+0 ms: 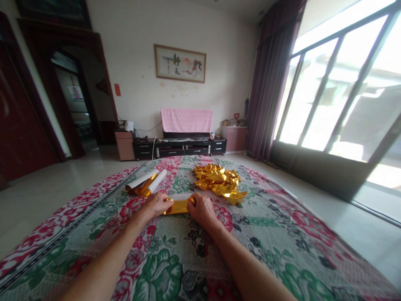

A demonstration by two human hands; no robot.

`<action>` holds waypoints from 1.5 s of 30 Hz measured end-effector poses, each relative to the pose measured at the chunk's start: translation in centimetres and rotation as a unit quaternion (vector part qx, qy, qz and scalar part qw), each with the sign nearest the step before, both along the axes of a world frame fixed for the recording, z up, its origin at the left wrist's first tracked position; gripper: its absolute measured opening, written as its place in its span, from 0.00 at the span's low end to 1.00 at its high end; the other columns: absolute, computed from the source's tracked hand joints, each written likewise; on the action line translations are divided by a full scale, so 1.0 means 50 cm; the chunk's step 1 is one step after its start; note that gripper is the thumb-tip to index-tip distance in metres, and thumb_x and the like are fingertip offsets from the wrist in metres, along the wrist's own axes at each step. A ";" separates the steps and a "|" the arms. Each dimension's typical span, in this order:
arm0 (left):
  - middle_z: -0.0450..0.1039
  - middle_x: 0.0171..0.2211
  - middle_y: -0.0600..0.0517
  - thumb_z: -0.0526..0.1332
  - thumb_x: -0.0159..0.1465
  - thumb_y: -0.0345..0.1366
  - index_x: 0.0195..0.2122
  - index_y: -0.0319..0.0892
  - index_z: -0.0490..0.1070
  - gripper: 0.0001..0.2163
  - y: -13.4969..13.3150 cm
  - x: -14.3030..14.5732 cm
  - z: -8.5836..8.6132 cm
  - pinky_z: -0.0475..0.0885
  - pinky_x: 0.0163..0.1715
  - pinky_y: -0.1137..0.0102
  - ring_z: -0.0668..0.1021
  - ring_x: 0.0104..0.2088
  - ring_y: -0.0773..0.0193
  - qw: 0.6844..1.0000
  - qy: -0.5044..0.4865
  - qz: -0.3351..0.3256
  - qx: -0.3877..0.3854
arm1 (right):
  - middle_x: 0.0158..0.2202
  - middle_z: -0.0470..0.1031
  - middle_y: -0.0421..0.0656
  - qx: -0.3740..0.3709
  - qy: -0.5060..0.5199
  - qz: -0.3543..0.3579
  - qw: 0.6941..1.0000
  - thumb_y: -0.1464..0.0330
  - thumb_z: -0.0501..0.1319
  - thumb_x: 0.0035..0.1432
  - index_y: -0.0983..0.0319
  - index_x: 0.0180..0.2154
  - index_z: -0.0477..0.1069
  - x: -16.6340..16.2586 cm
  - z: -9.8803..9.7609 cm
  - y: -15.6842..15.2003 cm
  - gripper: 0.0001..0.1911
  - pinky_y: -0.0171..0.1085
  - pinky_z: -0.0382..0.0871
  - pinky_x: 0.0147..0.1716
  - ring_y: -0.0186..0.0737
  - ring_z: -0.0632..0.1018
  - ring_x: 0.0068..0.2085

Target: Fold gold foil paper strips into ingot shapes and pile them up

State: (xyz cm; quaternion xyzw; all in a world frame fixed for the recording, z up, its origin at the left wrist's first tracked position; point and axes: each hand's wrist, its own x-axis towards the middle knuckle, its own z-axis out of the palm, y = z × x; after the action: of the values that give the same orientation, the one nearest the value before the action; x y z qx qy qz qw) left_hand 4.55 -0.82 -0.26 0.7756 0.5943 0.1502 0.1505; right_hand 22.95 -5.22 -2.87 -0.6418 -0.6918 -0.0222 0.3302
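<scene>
A gold foil sheet [178, 206] lies partly folded on a floral cloth [266, 225]. My left hand [156, 204] pinches its left end with closed fingers. My right hand [202, 209] grips its right end, fingers curled over the foil. Just beyond the hands, a pile of folded gold foil pieces [219, 180] rests on the cloth. To the left lies a roll of gold foil sheets [145, 183], white on the outside, partly unrolled.
The floral cloth covers a wide surface before me. Tiled floor [46, 188] surrounds it. A dark TV cabinet [181, 147] with a pink-covered screen stands at the far wall. Large windows [344, 92] and a dark curtain are at the right; a dark doorway at the left.
</scene>
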 end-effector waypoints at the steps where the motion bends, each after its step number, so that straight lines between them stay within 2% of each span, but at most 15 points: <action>1: 0.69 0.17 0.53 0.53 0.51 0.45 0.20 0.40 0.73 0.16 -0.002 0.001 0.003 0.57 0.21 0.74 0.69 0.20 0.66 1.000 0.009 0.004 0.003 | 0.25 0.73 0.42 -0.003 0.001 0.004 1.000 0.69 0.55 0.51 0.62 0.29 0.71 0.000 0.000 -0.001 0.07 0.31 0.51 0.26 0.35 0.70 0.29; 7: 0.69 0.17 0.53 0.53 0.51 0.42 0.21 0.41 0.74 0.14 -0.005 0.002 0.007 0.56 0.20 0.74 0.69 0.21 0.66 1.000 0.023 -0.008 0.006 | 0.27 0.74 0.42 -0.007 0.013 0.006 1.000 0.70 0.55 0.50 0.61 0.34 0.72 -0.001 0.002 0.000 0.09 0.31 0.54 0.29 0.37 0.72 0.31; 14: 0.69 0.17 0.53 0.54 0.50 0.43 0.21 0.40 0.74 0.14 -0.001 -0.002 0.004 0.56 0.21 0.74 0.69 0.21 0.67 1.000 0.029 0.001 0.006 | 0.27 0.75 0.44 -0.032 0.000 -0.007 0.999 0.67 0.52 0.56 0.61 0.31 0.72 0.000 0.005 0.004 0.11 0.32 0.56 0.30 0.38 0.73 0.33; 19: 0.68 0.16 0.53 0.55 0.50 0.42 0.20 0.40 0.73 0.13 0.004 -0.003 -0.004 0.55 0.20 0.74 0.68 0.20 0.67 1.000 0.010 -0.001 0.012 | 0.35 0.73 0.47 -0.011 -0.004 -0.033 0.999 0.67 0.55 0.54 0.63 0.39 0.71 -0.003 0.003 -0.004 0.12 0.34 0.58 0.38 0.41 0.71 0.39; 22: 0.68 0.16 0.54 0.58 0.48 0.42 0.21 0.40 0.72 0.11 0.008 -0.003 -0.009 0.56 0.21 0.75 0.69 0.21 0.67 0.999 -0.011 0.030 0.015 | 0.38 0.70 0.49 -0.003 -0.024 -0.048 0.999 0.66 0.55 0.54 0.64 0.37 0.71 -0.006 0.003 -0.009 0.11 0.36 0.59 0.39 0.43 0.69 0.40; 25: 0.68 0.17 0.55 0.61 0.46 0.40 0.29 0.40 0.72 0.11 0.012 -0.004 -0.012 0.58 0.22 0.75 0.70 0.22 0.66 0.997 -0.034 0.062 0.030 | 0.38 0.68 0.50 -0.004 -0.030 -0.051 0.998 0.65 0.55 0.54 0.64 0.33 0.72 -0.006 0.003 -0.010 0.11 0.36 0.59 0.38 0.43 0.68 0.39; 30: 0.67 0.19 0.55 0.61 0.46 0.42 0.25 0.40 0.70 0.10 0.016 -0.007 -0.016 0.58 0.23 0.75 0.70 0.25 0.65 0.998 -0.017 0.038 0.038 | 0.37 0.69 0.48 0.000 -0.032 -0.025 0.999 0.66 0.55 0.54 0.63 0.33 0.73 -0.002 0.002 -0.008 0.11 0.36 0.59 0.38 0.42 0.68 0.39; 35: 0.72 0.26 0.50 0.62 0.45 0.45 0.34 0.40 0.71 0.17 0.018 -0.007 -0.019 0.61 0.27 0.73 0.73 0.29 0.61 0.997 -0.034 0.051 0.050 | 0.37 0.70 0.47 0.008 -0.018 -0.006 1.000 0.68 0.56 0.52 0.62 0.32 0.73 -0.001 0.002 -0.008 0.09 0.34 0.58 0.37 0.40 0.68 0.38; 39: 0.72 0.25 0.49 0.59 0.49 0.48 0.30 0.39 0.72 0.17 0.014 -0.005 -0.015 0.62 0.28 0.72 0.73 0.30 0.60 0.998 -0.012 0.032 0.052 | 0.33 0.72 0.44 0.018 0.025 0.029 0.999 0.70 0.56 0.52 0.62 0.31 0.72 -0.001 0.004 -0.007 0.07 0.32 0.58 0.36 0.38 0.70 0.37; 42: 0.73 0.29 0.47 0.60 0.48 0.52 0.40 0.37 0.72 0.25 0.010 -0.007 -0.008 0.63 0.31 0.71 0.75 0.33 0.57 0.994 -0.076 0.051 0.058 | 0.30 0.73 0.42 0.033 0.121 0.052 0.991 0.70 0.54 0.53 0.62 0.33 0.71 0.002 0.010 -0.005 0.08 0.31 0.59 0.33 0.35 0.72 0.32; 45: 0.74 0.35 0.45 0.60 0.48 0.55 0.52 0.35 0.64 0.35 0.005 -0.012 0.000 0.65 0.33 0.71 0.75 0.36 0.58 0.976 -0.202 0.075 0.031 | 0.27 0.73 0.40 0.069 0.228 0.059 0.969 0.68 0.53 0.54 0.63 0.34 0.70 0.005 0.014 -0.002 0.09 0.30 0.61 0.30 0.33 0.71 0.28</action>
State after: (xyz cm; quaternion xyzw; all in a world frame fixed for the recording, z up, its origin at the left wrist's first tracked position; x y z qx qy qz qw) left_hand 3.94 -0.57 -0.24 0.6866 0.6033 0.3331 0.2318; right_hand 23.23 -5.33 -2.19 -0.5634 -0.6318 0.0972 0.5234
